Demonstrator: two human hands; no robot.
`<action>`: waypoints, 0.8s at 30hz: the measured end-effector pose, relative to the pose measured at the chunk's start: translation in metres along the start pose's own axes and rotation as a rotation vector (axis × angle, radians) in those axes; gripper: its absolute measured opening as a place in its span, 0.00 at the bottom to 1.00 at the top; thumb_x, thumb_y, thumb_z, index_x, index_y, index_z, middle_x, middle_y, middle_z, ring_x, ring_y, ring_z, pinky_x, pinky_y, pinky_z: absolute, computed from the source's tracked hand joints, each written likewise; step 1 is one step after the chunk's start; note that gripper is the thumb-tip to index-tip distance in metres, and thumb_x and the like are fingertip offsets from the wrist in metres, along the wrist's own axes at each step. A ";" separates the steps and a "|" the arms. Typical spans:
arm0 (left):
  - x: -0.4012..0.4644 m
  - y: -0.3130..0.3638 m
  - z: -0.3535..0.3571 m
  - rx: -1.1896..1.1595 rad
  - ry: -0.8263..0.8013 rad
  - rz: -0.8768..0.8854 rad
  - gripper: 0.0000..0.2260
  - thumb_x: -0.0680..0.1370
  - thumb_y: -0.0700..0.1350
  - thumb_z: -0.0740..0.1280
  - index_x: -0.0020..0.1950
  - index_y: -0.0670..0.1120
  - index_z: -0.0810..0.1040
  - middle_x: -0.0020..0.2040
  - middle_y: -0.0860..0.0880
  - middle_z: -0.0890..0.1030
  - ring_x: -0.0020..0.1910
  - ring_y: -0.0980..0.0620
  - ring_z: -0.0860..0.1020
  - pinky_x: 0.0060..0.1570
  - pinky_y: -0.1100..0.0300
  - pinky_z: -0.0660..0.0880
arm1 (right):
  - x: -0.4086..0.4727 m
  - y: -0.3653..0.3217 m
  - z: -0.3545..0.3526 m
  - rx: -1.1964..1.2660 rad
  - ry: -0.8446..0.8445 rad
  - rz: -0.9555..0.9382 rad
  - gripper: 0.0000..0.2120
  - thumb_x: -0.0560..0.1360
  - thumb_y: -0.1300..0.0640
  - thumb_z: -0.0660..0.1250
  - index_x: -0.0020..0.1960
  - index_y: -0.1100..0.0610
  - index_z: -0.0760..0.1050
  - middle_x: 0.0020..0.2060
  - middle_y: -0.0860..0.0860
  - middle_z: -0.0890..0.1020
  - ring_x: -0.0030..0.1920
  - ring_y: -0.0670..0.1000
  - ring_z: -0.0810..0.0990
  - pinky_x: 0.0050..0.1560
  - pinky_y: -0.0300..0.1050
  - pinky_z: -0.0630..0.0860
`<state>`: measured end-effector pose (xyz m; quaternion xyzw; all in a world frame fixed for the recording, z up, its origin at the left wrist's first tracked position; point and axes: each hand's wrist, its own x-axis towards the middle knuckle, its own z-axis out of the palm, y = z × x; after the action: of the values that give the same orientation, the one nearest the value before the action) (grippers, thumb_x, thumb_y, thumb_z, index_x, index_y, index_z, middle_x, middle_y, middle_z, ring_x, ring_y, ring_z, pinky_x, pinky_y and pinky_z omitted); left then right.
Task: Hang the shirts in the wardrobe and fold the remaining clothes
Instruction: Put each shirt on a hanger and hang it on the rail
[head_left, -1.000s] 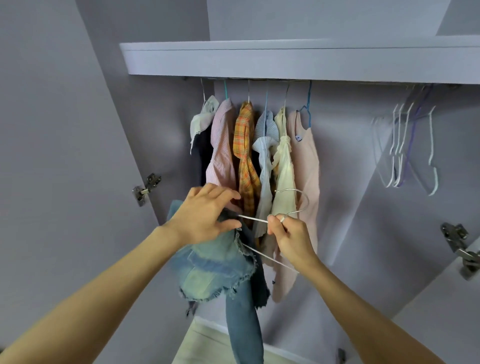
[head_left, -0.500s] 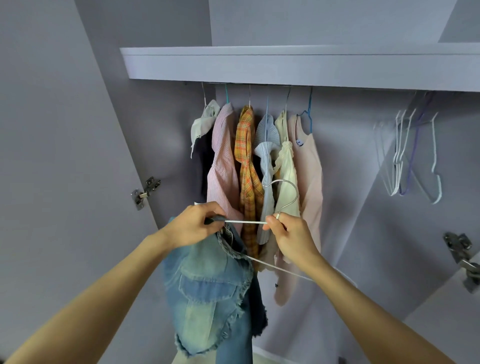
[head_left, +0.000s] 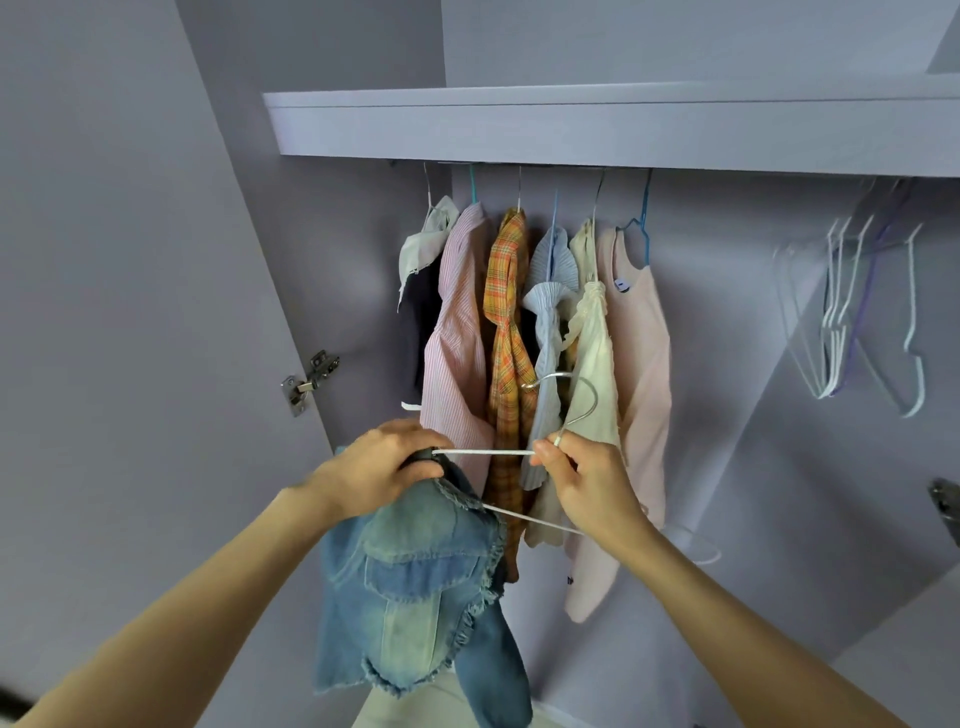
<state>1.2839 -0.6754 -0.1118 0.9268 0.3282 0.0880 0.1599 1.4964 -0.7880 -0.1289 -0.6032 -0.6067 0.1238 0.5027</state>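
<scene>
A faded blue denim jacket (head_left: 415, 587) with frayed edges hangs from a thin white wire hanger (head_left: 488, 453) in front of the open wardrobe. My left hand (head_left: 379, 467) grips the jacket's shoulder at the hanger's left end. My right hand (head_left: 582, 478) pinches the hanger at the base of its hook (head_left: 576, 395). Behind, several shirts hang on the rail: a white and navy one (head_left: 423, 291), a pink striped one (head_left: 457, 332), an orange plaid one (head_left: 506, 322), a pale blue one (head_left: 550, 312), a cream one (head_left: 595, 353) and a pink top (head_left: 641, 364).
A lilac shelf (head_left: 597, 124) runs above the rail. Several bare white and purple hangers (head_left: 852, 322) hang at the right. The wardrobe door (head_left: 130, 312) stands open on the left, with a metal hinge (head_left: 309, 382). Another hinge (head_left: 945, 506) shows at the right edge.
The denim jacket has slid further onto the hanger and now hangs lower and flatter. Both hands and the hanger have risen a little, and the hook has turned upright.
</scene>
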 end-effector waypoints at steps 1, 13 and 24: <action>0.000 -0.003 0.002 -0.003 0.021 -0.028 0.16 0.78 0.47 0.64 0.66 0.48 0.72 0.53 0.49 0.75 0.52 0.52 0.73 0.56 0.60 0.68 | -0.001 0.000 0.002 0.018 -0.065 0.000 0.10 0.77 0.61 0.63 0.43 0.64 0.80 0.29 0.46 0.80 0.31 0.46 0.77 0.34 0.36 0.72; -0.028 -0.020 0.009 0.197 0.273 0.188 0.03 0.76 0.40 0.62 0.46 0.43 0.74 0.40 0.52 0.76 0.42 0.56 0.65 0.41 0.53 0.68 | 0.012 0.009 0.003 0.306 -0.941 0.447 0.15 0.80 0.65 0.57 0.58 0.52 0.77 0.47 0.50 0.81 0.49 0.47 0.80 0.60 0.48 0.74; -0.039 -0.027 0.000 0.404 0.371 0.277 0.14 0.69 0.31 0.60 0.45 0.45 0.79 0.39 0.48 0.78 0.41 0.52 0.65 0.38 0.59 0.60 | 0.003 0.011 0.034 0.487 -0.724 0.353 0.19 0.81 0.49 0.52 0.49 0.57 0.78 0.34 0.51 0.83 0.37 0.49 0.82 0.39 0.37 0.77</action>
<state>1.2387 -0.6803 -0.1238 0.9439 0.2333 0.2097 -0.1035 1.4779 -0.7673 -0.1519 -0.4796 -0.5843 0.5486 0.3571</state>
